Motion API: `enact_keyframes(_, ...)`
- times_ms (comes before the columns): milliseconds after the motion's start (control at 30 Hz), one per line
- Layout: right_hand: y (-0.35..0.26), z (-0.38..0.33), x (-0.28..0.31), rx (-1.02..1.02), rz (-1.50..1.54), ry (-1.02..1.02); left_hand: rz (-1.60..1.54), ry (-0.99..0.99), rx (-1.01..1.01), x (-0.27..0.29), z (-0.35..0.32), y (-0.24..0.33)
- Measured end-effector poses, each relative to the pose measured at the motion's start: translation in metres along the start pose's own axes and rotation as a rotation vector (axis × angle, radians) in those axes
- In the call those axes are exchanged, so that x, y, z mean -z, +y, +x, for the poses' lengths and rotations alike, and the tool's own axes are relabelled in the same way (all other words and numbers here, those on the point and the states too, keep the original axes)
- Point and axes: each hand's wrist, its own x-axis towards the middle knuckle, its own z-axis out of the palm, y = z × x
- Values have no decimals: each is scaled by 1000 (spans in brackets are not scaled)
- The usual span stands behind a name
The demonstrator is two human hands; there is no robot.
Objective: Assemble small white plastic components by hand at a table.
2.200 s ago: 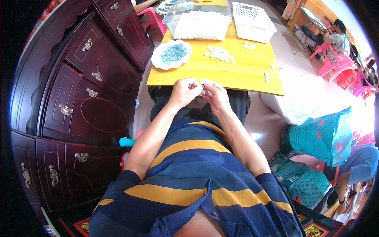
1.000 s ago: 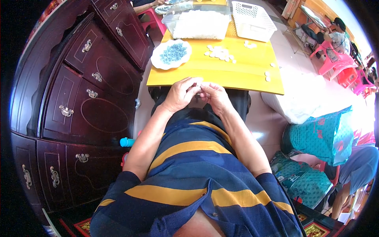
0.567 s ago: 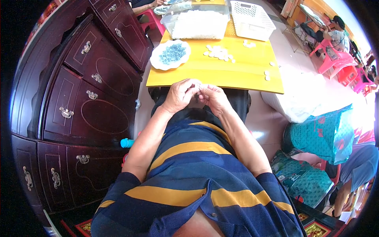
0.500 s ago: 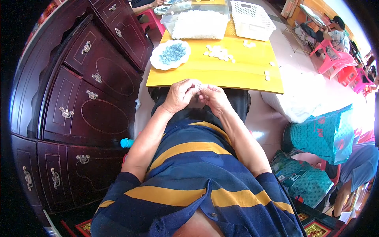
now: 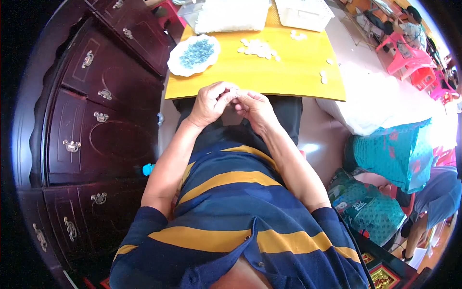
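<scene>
My left hand and my right hand meet at the near edge of the yellow table. The fingertips of both are pinched together around something too small to make out, and the fingers mostly cover it. Beyond the left hand stands a white scalloped dish with a heap of small blue-grey pieces in it. Small white round pieces lie in a loose group on the table ahead of my hands. A few more white pieces rest by the right edge.
A clear plastic box full of white pieces and a white perforated basket stand at the far end. Dark wooden drawers line the left. Teal bags and a large white sack sit right. Other people sit farther off.
The whole view has shifted, so the table and dish appear higher and a little to the left. Both hands stay pinched together at the table's near edge.
</scene>
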Motion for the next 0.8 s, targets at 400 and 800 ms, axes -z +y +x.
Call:
enact_keyframes(400, -1, 9, 11, 103, 7, 153, 25, -94, -31, -23, 33, -16)
enact_keyframes(800, -79, -26, 50, 287, -368, 419, -220, -281, -14, -45, 71, -15)
